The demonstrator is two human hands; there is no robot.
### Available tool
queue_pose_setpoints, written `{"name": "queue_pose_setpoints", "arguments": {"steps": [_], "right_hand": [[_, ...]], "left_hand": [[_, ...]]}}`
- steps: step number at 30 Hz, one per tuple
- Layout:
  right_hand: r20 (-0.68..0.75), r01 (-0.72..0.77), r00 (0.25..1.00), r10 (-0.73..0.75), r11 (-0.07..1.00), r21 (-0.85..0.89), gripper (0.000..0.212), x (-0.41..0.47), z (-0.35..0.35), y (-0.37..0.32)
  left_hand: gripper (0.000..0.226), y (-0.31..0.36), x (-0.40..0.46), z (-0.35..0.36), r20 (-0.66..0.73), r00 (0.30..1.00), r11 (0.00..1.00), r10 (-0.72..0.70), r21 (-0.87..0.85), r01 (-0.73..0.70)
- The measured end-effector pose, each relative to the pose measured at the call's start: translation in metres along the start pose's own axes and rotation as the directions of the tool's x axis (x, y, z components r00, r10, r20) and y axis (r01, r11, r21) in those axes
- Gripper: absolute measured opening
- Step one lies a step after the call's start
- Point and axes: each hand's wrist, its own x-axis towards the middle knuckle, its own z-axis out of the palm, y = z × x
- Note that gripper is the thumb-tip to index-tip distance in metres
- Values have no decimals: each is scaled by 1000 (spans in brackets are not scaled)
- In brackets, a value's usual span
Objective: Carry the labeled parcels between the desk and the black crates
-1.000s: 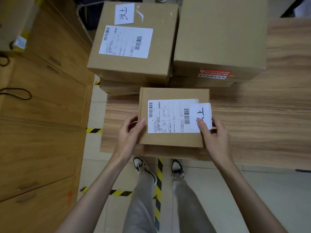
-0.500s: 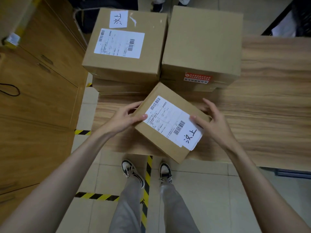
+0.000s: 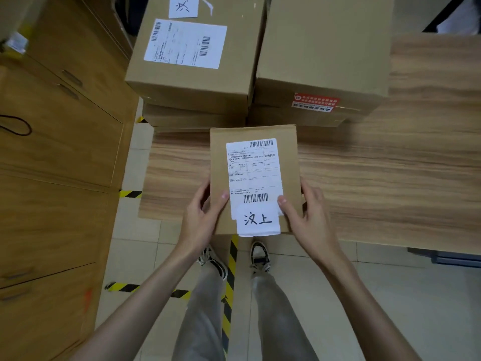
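Parcel in hand: small brown cardboard parcel, long side running away from the person, its near end past the desk's front edge.
Labels: white shipping label with two barcodes on top; a white slip with handwritten black characters over its near end.
Left hand: left hand grips the parcel's left edge, thumb on top, fingers curled round the side.
Right hand: right hand grips the right edge, thumb tip on the label corner, fingers curled down the side.
Desk: light wood-grain desk, under the parcel's far part.
Stacks: two stacks of larger cardboard boxes at the back; left top box carries a label and handwritten slip, right top box a red sticker on its front face.
Left side: wooden cabinet with drawers.
Floor: pale tiles, yellow-black hazard tape between the person's shoes.
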Motion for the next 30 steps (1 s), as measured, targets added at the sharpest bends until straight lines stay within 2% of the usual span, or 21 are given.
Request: {"name": "queue_pose_setpoints", "arguments": {"steps": [4, 7, 10, 15, 18, 23, 26, 30], "right_hand": [[-9, -41, 999, 43, 983, 177, 47, 0, 10, 0], [15, -27, 1000, 23, 950, 312, 38, -1, 12, -4], [10, -10, 1000, 7, 938, 346, 37, -3, 7, -7], [-95, 59, 995, -26, 932, 357, 35, -18, -14, -31], [-168, 124, 984, -67, 925, 359, 32, -34, -39, -57], [-308, 274, 934, -183, 919, 284, 22, -46, -92, -115], [-404, 373, 879, -255, 894, 249, 59, -41, -126, -159], [-483, 522, 790, -379, 828, 204, 42, -34, -178, -225]], "left_hand": [[57, -2, -4, 3, 11, 1000, 998, 14, -53, -13], [52, 1, -3, 4, 10, 1000, 997, 15, -78, -14], [53, 4, -4, 3, 23, 999, 997, 32, -75, -30], [47, 37, -25, 4, 17, 994, 990, 108, -89, -106], [41, 75, -45, 7, 28, 982, 979, 185, -93, -181], [45, 156, -71, 10, 28, 930, 927, 367, -87, -364], [47, 212, -76, 13, 16, 872, 871, 489, -55, -488], [54, 295, -82, 19, -3, 784, 779, 620, -110, -617]]}}
